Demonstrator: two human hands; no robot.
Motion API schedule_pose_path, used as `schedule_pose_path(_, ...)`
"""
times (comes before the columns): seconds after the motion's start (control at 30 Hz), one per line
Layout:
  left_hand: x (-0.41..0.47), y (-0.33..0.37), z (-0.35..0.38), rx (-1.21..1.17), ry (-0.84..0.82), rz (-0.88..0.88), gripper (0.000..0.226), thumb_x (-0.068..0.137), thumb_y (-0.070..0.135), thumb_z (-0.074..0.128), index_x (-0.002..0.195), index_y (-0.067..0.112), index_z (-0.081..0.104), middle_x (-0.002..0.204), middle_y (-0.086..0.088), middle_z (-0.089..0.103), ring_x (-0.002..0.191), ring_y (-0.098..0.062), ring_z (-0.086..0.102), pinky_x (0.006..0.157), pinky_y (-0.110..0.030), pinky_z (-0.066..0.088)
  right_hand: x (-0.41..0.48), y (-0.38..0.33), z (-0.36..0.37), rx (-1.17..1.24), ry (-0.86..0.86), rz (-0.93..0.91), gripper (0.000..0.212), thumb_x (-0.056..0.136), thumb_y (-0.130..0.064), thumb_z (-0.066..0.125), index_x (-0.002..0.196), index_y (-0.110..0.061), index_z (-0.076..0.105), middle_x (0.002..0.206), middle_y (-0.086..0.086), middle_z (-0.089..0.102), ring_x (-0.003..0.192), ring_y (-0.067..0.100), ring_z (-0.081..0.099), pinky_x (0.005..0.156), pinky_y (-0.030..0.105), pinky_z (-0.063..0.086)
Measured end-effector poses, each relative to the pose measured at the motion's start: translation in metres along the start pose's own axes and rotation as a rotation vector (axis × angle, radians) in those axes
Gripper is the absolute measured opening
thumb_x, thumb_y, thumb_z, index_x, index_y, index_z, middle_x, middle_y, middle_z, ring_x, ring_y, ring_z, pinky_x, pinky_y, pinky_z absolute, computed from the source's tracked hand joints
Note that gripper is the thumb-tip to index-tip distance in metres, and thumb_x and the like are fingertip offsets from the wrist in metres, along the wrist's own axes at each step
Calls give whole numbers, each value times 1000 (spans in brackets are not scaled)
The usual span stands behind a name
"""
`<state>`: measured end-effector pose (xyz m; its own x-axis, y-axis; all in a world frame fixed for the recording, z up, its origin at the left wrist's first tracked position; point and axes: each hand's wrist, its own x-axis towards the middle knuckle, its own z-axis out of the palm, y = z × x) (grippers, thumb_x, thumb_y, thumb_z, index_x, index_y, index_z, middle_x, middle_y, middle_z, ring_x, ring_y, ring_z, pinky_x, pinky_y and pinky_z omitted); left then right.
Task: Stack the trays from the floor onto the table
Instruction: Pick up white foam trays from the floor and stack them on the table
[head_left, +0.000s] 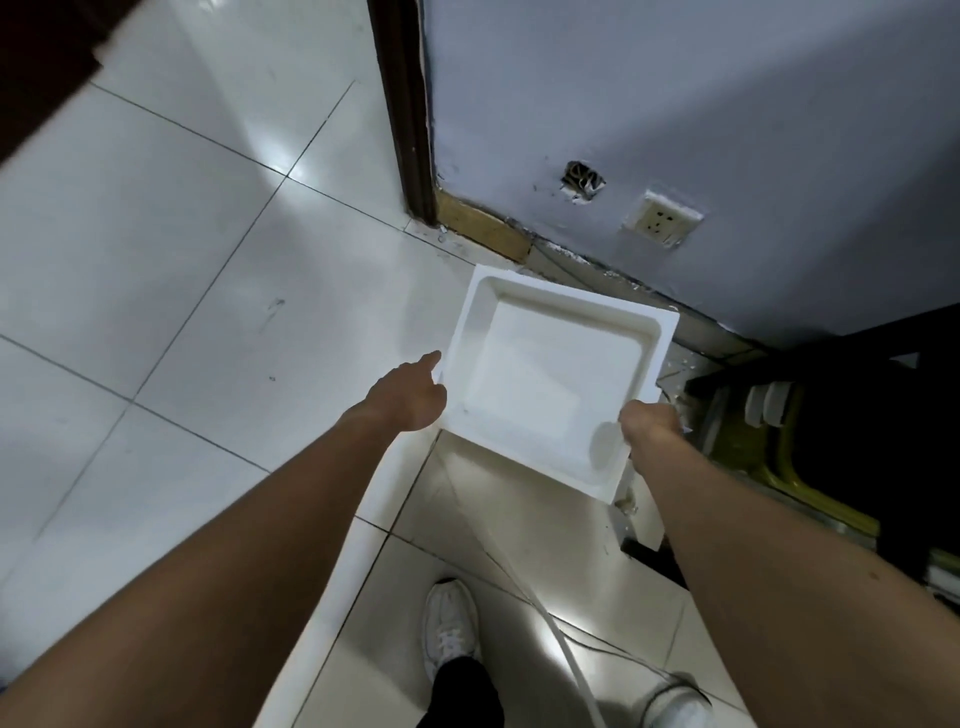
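In the head view a white tray (550, 379) is held tilted above the tiled floor (156, 260), near the wall. The right hand (652, 423) is clamped on its near right rim, while the left hand (410, 395) presses half-open against the left edge. It looks light, stiff and smooth, probably slippery, so gripping both opposite rims seems safest.

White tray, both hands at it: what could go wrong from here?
1. The right hand grips only the near right corner of the white tray, while the left hand lies open at the left rim; the tray could tilt or slip.
2. A white cable trails across the floor between the shoes; it may catch a foot on turning.
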<state>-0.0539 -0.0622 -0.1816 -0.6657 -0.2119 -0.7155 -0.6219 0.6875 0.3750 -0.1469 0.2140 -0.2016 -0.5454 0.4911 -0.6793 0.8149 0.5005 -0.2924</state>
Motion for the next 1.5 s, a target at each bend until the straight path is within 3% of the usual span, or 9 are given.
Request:
schedule_pose_path(0.1,-20,9,-17,-42,37,-23,64,99,24,41,159,22,19,146,-10,50,132,-28,47,100,-32,37,-21,-17,-20,4,-26,-54,43,90,-13,50,130,1,58,112,15,61,98,36,62,83,40,55)
schedule_pose_path(0.2,-46,21,-36,-97,58,-67,63,99,22,43,158,21,22,155,-7,40,141,-28,38,109,-32,32,-34,-26,-45,40,-23,-68,47,83,-14,55,129,-2,58,121,17,65,103,40,65,87,49,58)
schedule_pose_path(0.33,-85,35,-64,-158,87,-96,64,97,18,43,158,22,23,154,-6,41,140,-29,38,109,-33,32,-64,-32,-85,70,-73,-97,43,81,-11,55,122,1,60,109,20,67,94,41,66,85,56,58)
schedule_pose_path(0.53,-151,59,-95,-204,138,-124,68,96,19,47,158,19,20,153,-12,41,138,-33,40,107,-36,35,-151,-41,-147,-19,-84,-250,48,85,-18,52,131,-7,55,125,15,62,107,39,61,90,47,56)
schedule_pose_path(0.6,-175,63,-104,-211,151,-143,70,95,22,49,158,20,19,150,-14,44,134,-34,44,105,-37,38,-181,-46,-166,-43,-118,-307,44,86,-19,52,129,-8,55,124,13,62,108,38,60,88,39,53)
schedule_pose_path(0.77,-239,75,-137,-252,249,-160,62,95,24,49,152,17,26,143,-13,50,125,-35,51,93,-35,40,-241,-66,-214,-47,-200,-428,34,88,-24,52,120,-15,57,115,6,65,101,31,63,86,40,53)
schedule_pose_path(0.93,-305,102,-170,-338,415,-83,50,99,27,48,147,18,36,131,-5,60,114,-30,57,84,-32,42,-287,-81,-282,10,-225,-530,20,88,-26,57,107,-20,58,100,1,66,91,27,65,88,46,56)
schedule_pose_path(1.17,-370,175,-209,-413,674,73,24,96,18,53,119,12,57,103,0,64,100,-29,60,79,-35,46,-319,-91,-385,153,-282,-605,25,84,-32,62,108,-24,61,107,-1,70,95,26,68,91,50,56)
schedule_pose_path(1.5,-441,305,-248,-430,847,308,20,97,11,47,116,9,52,99,1,55,89,-24,50,77,-31,39,-350,-110,-533,332,-250,-690,10,91,-14,63,101,-11,66,105,8,72,95,28,70,91,49,57)
